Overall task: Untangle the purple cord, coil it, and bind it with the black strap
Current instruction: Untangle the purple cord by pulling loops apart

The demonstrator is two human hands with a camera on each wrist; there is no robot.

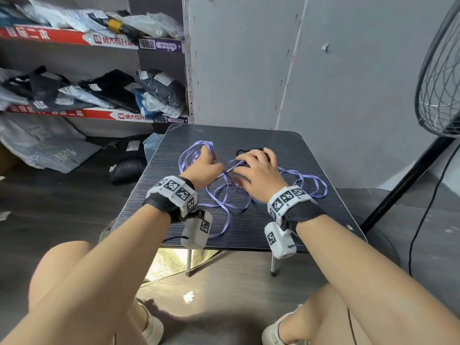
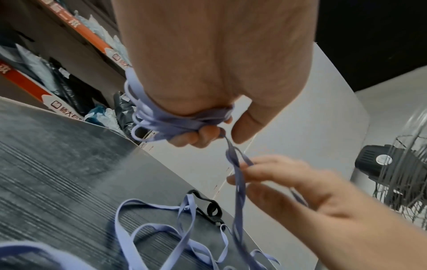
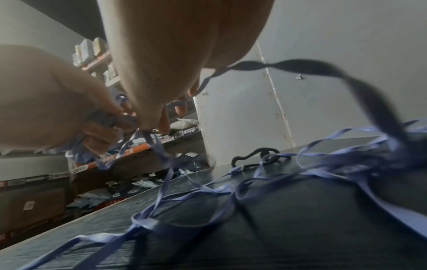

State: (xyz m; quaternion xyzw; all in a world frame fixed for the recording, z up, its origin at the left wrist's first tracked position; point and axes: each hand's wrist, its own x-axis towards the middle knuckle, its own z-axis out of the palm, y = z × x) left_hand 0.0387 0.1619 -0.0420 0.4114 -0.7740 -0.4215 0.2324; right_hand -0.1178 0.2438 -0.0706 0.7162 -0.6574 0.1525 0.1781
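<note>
The left hand [image 2: 208,60] is closed round a bundle of gathered loops of the purple cord [image 2: 161,124], fingers curled under and several turns wrapped across the palm. From that fist one strand runs down to the right hand [image 2: 307,197], whose fingertips [image 2: 233,180] pinch it a little below the left thumb; the other right fingers are loosely spread. Both hands hover above the dark ribbed table [image 1: 261,235], close together near its middle.

The black strap [image 3: 251,155] lies on the table just beyond the right hand, near the far edge, with cord strands crossing beside it; in the head view the right hand partly covers it. Behind the table stand a grey wall [image 1: 348,70], shelves of wrapped parcels [image 1: 99,95] to the left and a wire-caged fan [image 1: 440,78] to the right.

The cord is flat, ribbon-like and pale purple. Its loose part sprawls in tangled loops over the tabletop, mostly under and to the right of the right wrist, with one loop reaching the near edge.
</note>
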